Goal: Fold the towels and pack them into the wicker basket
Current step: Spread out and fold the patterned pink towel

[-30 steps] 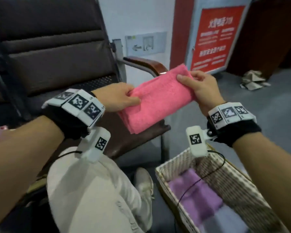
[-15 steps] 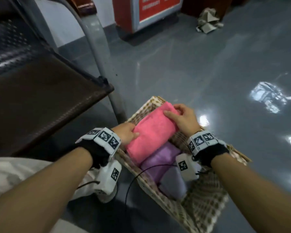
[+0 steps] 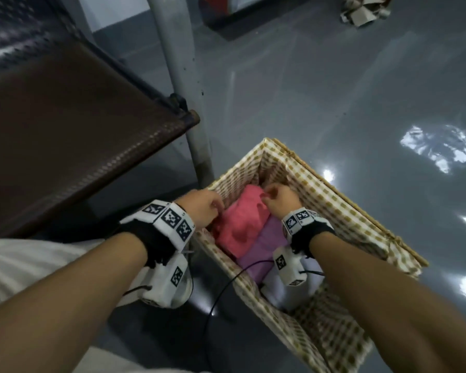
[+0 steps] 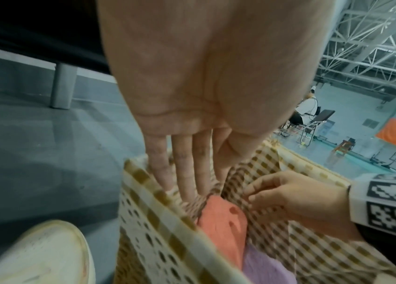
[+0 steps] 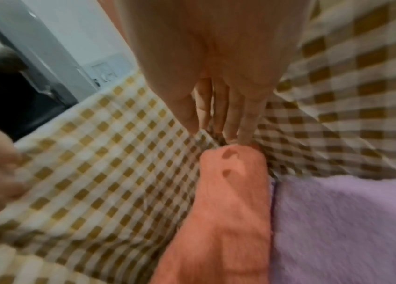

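The wicker basket (image 3: 342, 200) with checked lining stands on the floor by my feet. A folded pink towel (image 3: 240, 219) lies in its far left part, beside a purple towel (image 3: 261, 249) and a pale towel (image 3: 277, 285) nearer me. My left hand (image 3: 213, 208) reaches in at the towel's left side, fingers (image 4: 187, 178) straight along the lining. My right hand (image 3: 269, 196) is at the towel's far end. In the right wrist view its fingertips (image 5: 242, 134) touch the pink towel (image 5: 228, 211) without gripping it.
A dark brown chair seat (image 3: 65, 130) and its grey metal leg (image 3: 183, 76) stand left of the basket. My white shoe (image 4: 39, 253) is beside the basket's left wall. A black cable (image 3: 221, 292) hangs over the rim. Crumpled paper (image 3: 361, 9) lies far off on the grey floor.
Both hands carried the pink towel from above the chair down into the basket. It now lies low beside the purple towel, and the hands no longer grip it.
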`<act>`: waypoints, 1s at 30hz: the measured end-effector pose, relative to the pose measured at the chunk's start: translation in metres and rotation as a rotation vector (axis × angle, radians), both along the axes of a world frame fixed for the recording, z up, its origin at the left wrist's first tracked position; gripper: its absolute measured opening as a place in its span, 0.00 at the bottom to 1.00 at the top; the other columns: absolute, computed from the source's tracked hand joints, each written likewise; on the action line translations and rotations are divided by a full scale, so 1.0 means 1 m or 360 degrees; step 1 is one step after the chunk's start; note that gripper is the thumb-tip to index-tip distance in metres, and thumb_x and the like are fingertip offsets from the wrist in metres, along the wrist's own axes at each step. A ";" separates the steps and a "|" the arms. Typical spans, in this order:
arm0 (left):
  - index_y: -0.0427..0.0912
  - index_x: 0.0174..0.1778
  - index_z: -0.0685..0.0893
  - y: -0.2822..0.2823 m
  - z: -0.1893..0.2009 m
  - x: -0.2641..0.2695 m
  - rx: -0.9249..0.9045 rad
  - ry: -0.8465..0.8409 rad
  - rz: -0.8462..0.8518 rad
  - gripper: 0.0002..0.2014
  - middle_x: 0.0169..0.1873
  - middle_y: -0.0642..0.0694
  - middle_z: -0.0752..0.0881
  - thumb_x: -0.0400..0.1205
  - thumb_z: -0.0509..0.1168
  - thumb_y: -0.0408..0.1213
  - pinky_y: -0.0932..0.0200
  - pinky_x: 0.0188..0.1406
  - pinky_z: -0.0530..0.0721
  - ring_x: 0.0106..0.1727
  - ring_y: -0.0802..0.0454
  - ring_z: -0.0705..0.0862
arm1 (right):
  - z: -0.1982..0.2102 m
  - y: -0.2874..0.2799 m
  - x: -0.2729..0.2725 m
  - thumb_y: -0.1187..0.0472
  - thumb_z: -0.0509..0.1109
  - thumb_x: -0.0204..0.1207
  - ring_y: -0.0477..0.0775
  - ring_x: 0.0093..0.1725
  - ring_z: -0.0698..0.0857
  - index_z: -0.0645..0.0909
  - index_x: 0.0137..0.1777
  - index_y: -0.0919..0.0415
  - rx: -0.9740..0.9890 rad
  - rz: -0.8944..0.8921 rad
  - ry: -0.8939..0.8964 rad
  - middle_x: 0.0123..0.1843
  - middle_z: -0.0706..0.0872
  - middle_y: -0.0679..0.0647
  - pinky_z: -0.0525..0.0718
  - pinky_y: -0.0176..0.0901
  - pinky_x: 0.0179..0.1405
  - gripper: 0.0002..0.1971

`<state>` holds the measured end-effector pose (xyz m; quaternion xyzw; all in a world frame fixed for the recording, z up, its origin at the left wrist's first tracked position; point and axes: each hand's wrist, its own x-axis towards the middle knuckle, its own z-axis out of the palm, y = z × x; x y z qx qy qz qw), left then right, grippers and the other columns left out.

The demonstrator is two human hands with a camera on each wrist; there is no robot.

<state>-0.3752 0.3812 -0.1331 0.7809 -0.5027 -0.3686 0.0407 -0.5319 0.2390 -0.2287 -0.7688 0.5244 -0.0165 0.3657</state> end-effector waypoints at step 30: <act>0.54 0.51 0.85 0.346 0.235 0.235 -0.0718 -0.0512 0.1133 0.07 0.50 0.52 0.88 0.81 0.64 0.40 0.57 0.58 0.81 0.52 0.56 0.85 | 0.364 0.256 0.362 0.56 0.69 0.77 0.45 0.45 0.80 0.87 0.51 0.54 -0.1027 0.2164 -0.0143 0.48 0.88 0.48 0.75 0.36 0.48 0.07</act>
